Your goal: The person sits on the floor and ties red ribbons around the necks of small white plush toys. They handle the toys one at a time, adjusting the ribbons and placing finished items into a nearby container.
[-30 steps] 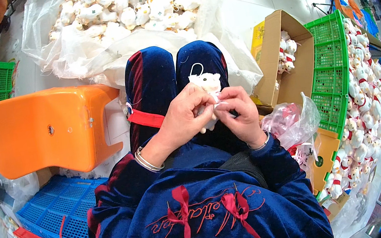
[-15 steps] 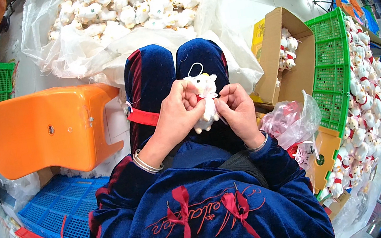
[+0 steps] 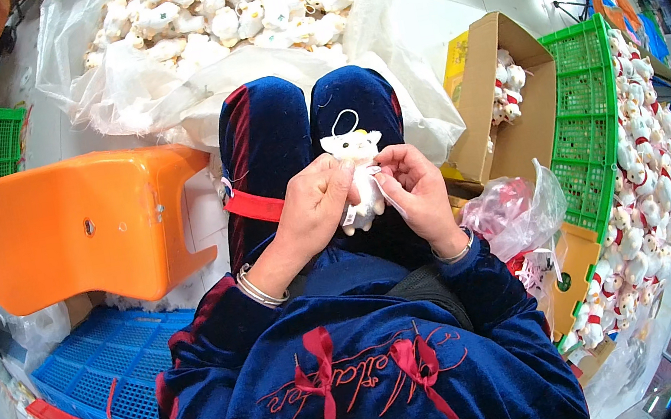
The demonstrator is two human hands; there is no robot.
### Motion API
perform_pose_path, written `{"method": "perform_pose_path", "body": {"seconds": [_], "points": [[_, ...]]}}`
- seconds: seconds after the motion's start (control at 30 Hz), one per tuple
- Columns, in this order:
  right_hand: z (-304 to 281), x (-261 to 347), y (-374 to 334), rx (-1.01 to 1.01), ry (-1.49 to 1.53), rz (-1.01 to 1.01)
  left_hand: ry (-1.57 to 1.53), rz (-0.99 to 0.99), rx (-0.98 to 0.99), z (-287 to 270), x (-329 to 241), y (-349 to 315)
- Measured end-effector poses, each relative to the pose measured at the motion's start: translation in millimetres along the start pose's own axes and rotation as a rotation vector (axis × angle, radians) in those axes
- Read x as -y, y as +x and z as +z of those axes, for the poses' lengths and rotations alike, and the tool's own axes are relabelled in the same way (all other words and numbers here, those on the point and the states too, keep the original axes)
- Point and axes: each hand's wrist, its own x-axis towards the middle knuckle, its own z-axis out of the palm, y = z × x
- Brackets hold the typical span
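Note:
A small white plush animal toy (image 3: 365, 177) with dark eyes and a white cord loop (image 3: 344, 112) on its head is held above my lap, its face up and its short feet toward me. My left hand (image 3: 313, 204) is closed on the toy's left side, thumb on its body. From the other side my right hand (image 3: 421, 196) pinches a thin white strip (image 3: 391, 192) by the toy's neck. A small white tag (image 3: 348, 218) shows below my left fingers. The fingertips partly cover the toy's middle.
Ahead, many white plush toys (image 3: 227, 20) lie on plastic sheeting (image 3: 132, 88). An orange stool (image 3: 67, 234) and blue crate (image 3: 103, 351) are at left. At right are a cardboard box (image 3: 543, 106), a plastic bag (image 3: 511, 208) and a green crate (image 3: 586, 126) beside toys with red neckbands.
My left hand has shifted lower on the toy, and the red at its neck no longer shows. The white tag has come into view. My right hand has risen slightly, still pinching.

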Motion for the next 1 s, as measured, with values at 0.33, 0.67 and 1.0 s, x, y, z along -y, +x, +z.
{"method": "perform_pose_path", "body": {"seconds": [0.33,0.67,1.0], "points": [[-4.7,5.4,9.9,0.111,-0.202,0.005,0.210,-0.359,-0.036,-2.6,-15.3,-1.9],[-2.0,6.5,7.3,0.144,-0.370,-0.100,0.158,-0.379,0.000,-4.8,-13.5,-3.9],[3.7,17.5,3.8,0.201,-0.461,-0.072,0.144,-0.523,0.115,-19.8,-21.1,5.0]]}}
